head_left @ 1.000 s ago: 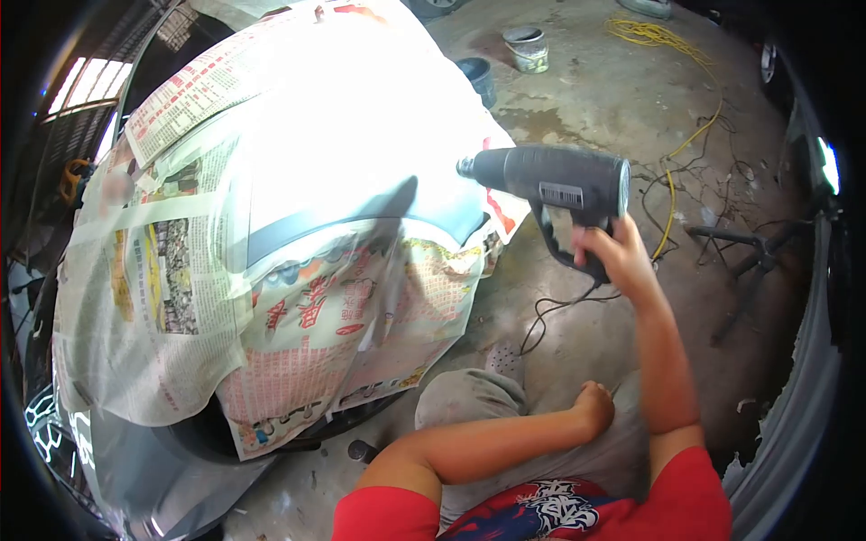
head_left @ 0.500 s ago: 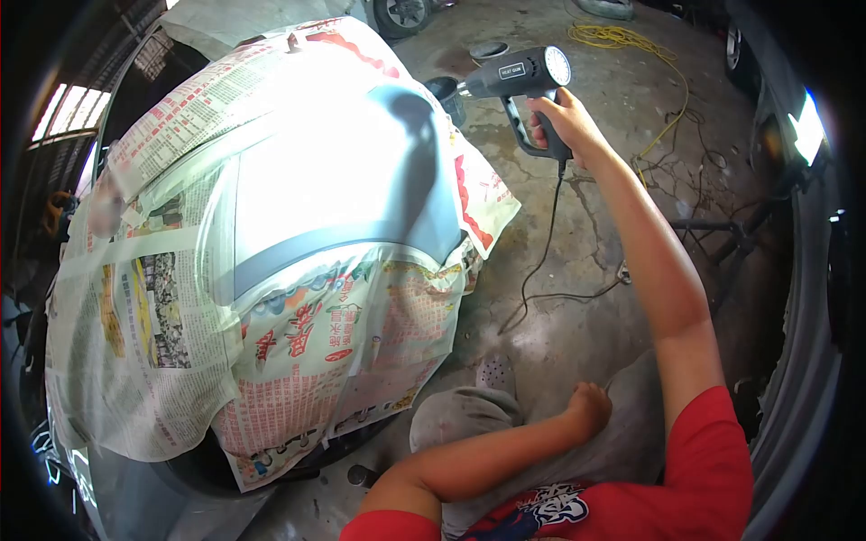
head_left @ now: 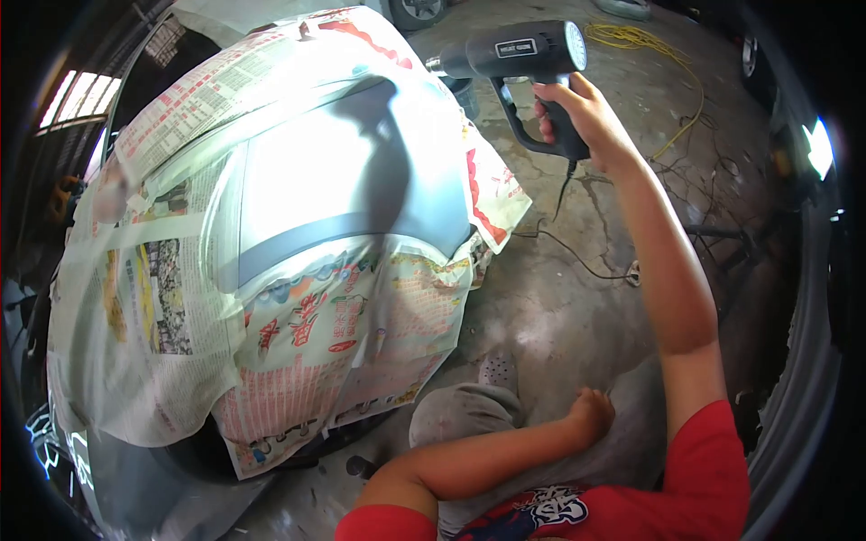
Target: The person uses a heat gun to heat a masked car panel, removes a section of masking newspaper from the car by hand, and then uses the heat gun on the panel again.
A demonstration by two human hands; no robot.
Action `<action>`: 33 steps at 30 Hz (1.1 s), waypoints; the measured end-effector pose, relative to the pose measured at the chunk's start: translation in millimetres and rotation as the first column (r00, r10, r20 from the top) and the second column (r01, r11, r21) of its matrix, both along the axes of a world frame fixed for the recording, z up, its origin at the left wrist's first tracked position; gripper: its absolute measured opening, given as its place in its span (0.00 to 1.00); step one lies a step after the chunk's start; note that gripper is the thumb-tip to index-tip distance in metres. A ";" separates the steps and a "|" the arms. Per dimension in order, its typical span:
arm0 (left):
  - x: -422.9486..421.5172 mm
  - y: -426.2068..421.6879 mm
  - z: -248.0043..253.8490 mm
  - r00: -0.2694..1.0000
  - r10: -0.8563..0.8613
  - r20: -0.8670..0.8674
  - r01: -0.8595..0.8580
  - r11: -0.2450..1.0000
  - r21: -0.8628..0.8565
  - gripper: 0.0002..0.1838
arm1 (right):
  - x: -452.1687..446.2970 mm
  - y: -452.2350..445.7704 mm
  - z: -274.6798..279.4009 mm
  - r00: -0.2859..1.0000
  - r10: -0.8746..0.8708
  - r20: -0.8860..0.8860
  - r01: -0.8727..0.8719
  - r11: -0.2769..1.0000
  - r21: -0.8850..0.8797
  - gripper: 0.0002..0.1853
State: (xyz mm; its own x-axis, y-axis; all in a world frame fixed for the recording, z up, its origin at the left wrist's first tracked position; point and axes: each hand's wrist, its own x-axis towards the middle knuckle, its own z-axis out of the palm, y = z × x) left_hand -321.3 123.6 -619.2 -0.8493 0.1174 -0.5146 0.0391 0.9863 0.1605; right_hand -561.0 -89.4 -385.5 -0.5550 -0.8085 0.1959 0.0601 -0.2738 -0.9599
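My right hand (head_left: 586, 117) is wrapped round the handle of a black heat gun (head_left: 519, 50), held up at the top of the view. Its metal nozzle points left, over the edge of a car panel (head_left: 307, 171) with a grey, brightly lit bare patch. The gun and the panel look apart. A dark shadow falls across the patch. Sheets of newspaper (head_left: 307, 334), taped down, surround it. Low in the view, my left hand (head_left: 591, 417) is closed in a loose fist near my grey-trousered leg, and nothing shows in it.
The gun's cord (head_left: 577, 257) hangs to the concrete floor. A coiled yellow hose (head_left: 622, 38) lies farther back, near a car wheel (head_left: 419, 11). A dark bucket (head_left: 466, 97) stands behind the panel. At the right are a dark metal stand (head_left: 722, 236) and a bright lamp (head_left: 818, 149).
My right hand has raised the heat gun and brought it left, nearer the panel. The shadow on the grey patch has shifted left. My left hand has hardly moved.
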 end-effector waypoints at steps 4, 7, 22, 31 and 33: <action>-3.4 1.1 -1.7 0.999 -0.002 0.035 0.002 1.000 0.022 0.18 | 26.4 23.2 17.2 0.997 0.021 -0.068 -0.022 1.000 -0.020 0.16; -2.2 3.3 4.2 0.999 0.010 0.043 -0.011 1.000 0.016 0.16 | 48.3 40.0 28.9 0.992 0.070 -0.109 -0.078 0.995 -0.067 0.16; -0.2 16.5 -16.3 0.996 -0.023 -0.081 0.021 0.999 -0.029 0.16 | 134.0 103.2 38.8 0.857 0.354 -0.374 -0.431 0.890 -0.147 0.13; 1.7 16.0 -7.6 0.999 -0.017 -0.038 0.016 1.000 -0.026 0.15 | 82.4 75.3 -11.1 0.985 0.172 -0.024 -0.172 0.985 -0.014 0.14; 2.3 16.6 -12.7 0.999 -0.019 -0.035 0.018 1.000 -0.021 0.15 | 71.9 70.8 -25.9 0.994 0.084 0.071 -0.083 0.996 -0.007 0.13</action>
State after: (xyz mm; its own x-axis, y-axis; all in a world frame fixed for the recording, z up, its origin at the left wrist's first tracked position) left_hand -319.0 140.2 -631.9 -0.8647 0.1230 -0.4870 0.0629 0.9884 0.1379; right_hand -489.1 -18.6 -411.4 -0.4982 -0.8518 0.1618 0.1512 -0.2692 -0.9511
